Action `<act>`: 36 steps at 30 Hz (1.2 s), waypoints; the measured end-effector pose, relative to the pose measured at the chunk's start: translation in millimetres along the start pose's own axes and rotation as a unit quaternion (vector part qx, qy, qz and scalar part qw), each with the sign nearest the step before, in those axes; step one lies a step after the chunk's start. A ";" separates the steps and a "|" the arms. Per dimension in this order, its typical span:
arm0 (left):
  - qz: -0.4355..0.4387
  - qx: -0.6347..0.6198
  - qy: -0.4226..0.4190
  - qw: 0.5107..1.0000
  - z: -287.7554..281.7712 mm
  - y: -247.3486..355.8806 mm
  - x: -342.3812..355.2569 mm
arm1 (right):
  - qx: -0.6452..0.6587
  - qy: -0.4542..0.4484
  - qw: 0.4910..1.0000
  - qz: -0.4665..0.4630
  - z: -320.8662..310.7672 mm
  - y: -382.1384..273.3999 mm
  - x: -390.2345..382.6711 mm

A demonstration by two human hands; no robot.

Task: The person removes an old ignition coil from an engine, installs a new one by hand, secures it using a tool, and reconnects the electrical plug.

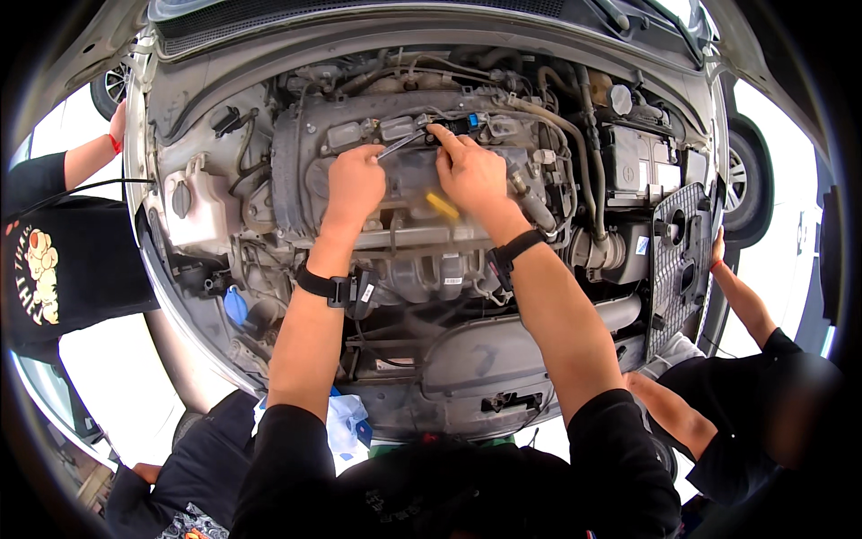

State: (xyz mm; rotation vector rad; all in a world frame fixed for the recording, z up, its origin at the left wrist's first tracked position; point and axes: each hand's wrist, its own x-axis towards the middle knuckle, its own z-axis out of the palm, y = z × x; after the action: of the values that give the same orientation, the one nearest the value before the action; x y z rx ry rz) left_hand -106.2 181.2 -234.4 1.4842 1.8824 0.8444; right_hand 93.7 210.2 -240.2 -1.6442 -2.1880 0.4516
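Observation:
My left hand (354, 187) is closed around the handle of a slim silver wrench (403, 144). The wrench slants up to the right across the top of the engine (404, 175). At its far end, the fingers of my right hand (474, 175) rest on the head, the index finger reaching forward. Just beyond that fingertip lies a black ignition coil with a blue connector clip (473, 120). What the wrench head sits on is hidden under my fingers. Nearer me, below my right palm, a yellow handle (442, 206) shows blurred.
A battery (642, 166) and a large black ribbed cover (680, 269) stand at the right. At the left are a pale fluid tank (199, 207) and a blue cap (235, 305). Co-workers stand on both sides; one hand (718, 247) is at the right fender.

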 end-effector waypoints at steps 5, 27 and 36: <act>-0.001 0.025 0.032 0.999 15.2 5.7 -23.7 | -0.014 0.015 1.000 -0.013 7.9 4.5 -1.5; 0.041 0.084 0.016 0.996 -2.9 -13.6 16.4 | -0.021 0.030 0.999 -0.008 9.1 2.4 -2.2; -0.047 0.047 -0.015 0.998 -4.7 13.0 -1.9 | -0.013 0.048 0.999 -0.013 11.2 8.0 -3.9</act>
State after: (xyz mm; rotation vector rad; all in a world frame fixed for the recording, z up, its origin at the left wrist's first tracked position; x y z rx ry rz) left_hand -101.6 181.1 -221.2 1.4431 1.9781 0.6951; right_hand 96.2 208.2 -254.1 -1.6143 -2.1515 0.3303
